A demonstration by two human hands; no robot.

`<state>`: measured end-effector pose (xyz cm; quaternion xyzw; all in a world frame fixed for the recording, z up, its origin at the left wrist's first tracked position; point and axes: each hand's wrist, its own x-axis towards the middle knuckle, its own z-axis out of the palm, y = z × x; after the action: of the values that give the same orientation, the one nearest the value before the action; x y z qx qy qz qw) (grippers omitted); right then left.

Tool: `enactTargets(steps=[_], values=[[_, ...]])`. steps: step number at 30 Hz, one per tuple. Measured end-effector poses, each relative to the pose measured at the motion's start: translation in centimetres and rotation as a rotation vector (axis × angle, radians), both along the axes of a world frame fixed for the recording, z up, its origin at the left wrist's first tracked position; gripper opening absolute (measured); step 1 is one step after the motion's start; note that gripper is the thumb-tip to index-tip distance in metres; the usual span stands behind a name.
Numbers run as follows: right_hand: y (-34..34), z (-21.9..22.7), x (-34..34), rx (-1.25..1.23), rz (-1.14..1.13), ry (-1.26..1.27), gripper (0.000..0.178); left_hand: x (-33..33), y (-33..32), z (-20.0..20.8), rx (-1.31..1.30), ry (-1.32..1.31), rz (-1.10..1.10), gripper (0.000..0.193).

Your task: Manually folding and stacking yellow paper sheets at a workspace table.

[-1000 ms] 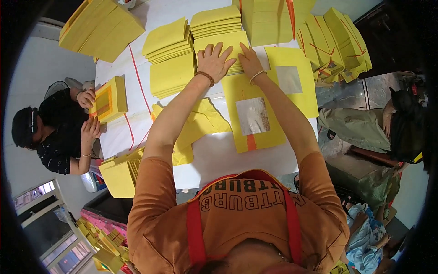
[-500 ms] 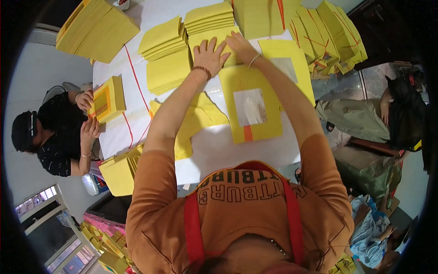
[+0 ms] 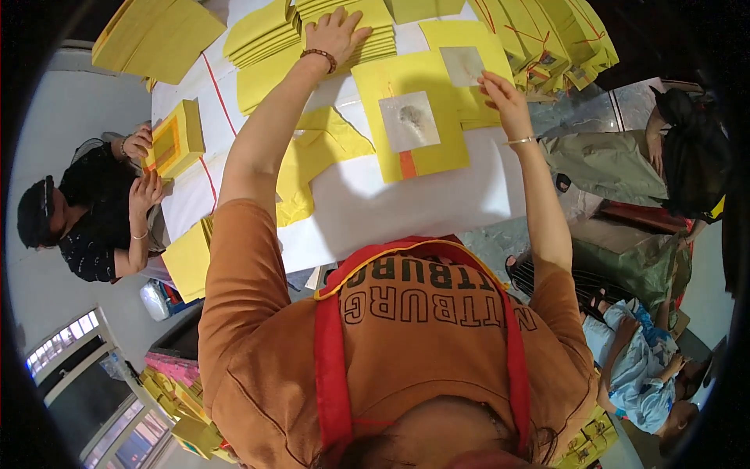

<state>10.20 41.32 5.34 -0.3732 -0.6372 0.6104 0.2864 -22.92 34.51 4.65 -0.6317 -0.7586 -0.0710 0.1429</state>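
The yellow sheet with the pale grey patch (image 3: pixel 462 66) lies on the far right part of the white table (image 3: pixel 391 207), and the worker's right hand (image 3: pixel 506 100) is at its right side, fingers half curled with their tips by the patch; from here I can't tell whether they pinch an edge or only brush it. Just beside, nearer the worker, lies a second patched sheet (image 3: pixel 409 117) with an orange-red strip at its near edge. The left hand (image 3: pixel 334 35) rests with fingers spread wide on a stack of yellow sheets (image 3: pixel 378 47). I'd say the spread palm suits that stack, steadying it without shoving the layers askew, and a light touch near a sheet's margin would spare the thin-looking patch from creasing. Crumpled yellow paper (image 3: pixel 322 152) lies nearer the worker, left of the patched sheets; string-tied yellow bundles (image 3: pixel 539 39) stand at the far right corner, and across on the left a co-worker has both hands on a yellow block (image 3: pixel 176 137). The far stacks run out of sight at the top, the left palm hides what's beneath it, and I can't make out how many layers lie under the right hand.
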Motion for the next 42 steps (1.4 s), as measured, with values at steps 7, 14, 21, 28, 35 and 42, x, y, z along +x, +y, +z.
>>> enactTargets(steps=[7,14,21,28,35,42], values=[[-4.5,-4.0,3.7,-0.237,-0.032,-0.037,0.033,6.4,-5.9,0.1,0.475,-0.73,-0.019,0.04],[-6.7,-5.7,2.6,-0.36,0.033,-0.071,0.039,18.1,-15.6,-8.7,0.461,-1.403,0.292,0.069],[-8.0,-6.7,1.0,-0.08,0.022,-0.237,0.046,20.2,-15.8,-8.4,0.539,-1.402,0.375,0.063],[-8.7,-7.1,1.1,-0.026,0.086,-0.209,0.045,20.0,-15.9,-8.0,0.619,-1.342,0.419,0.057],[-7.7,-6.6,1.5,0.056,0.104,-0.129,0.055,20.2,-15.1,-8.0,0.667,-1.33,0.373,0.054],[-8.9,-5.4,-0.4,-0.014,0.121,-0.045,0.06,21.4,-15.2,-4.7,0.697,-1.378,0.408,0.052]])
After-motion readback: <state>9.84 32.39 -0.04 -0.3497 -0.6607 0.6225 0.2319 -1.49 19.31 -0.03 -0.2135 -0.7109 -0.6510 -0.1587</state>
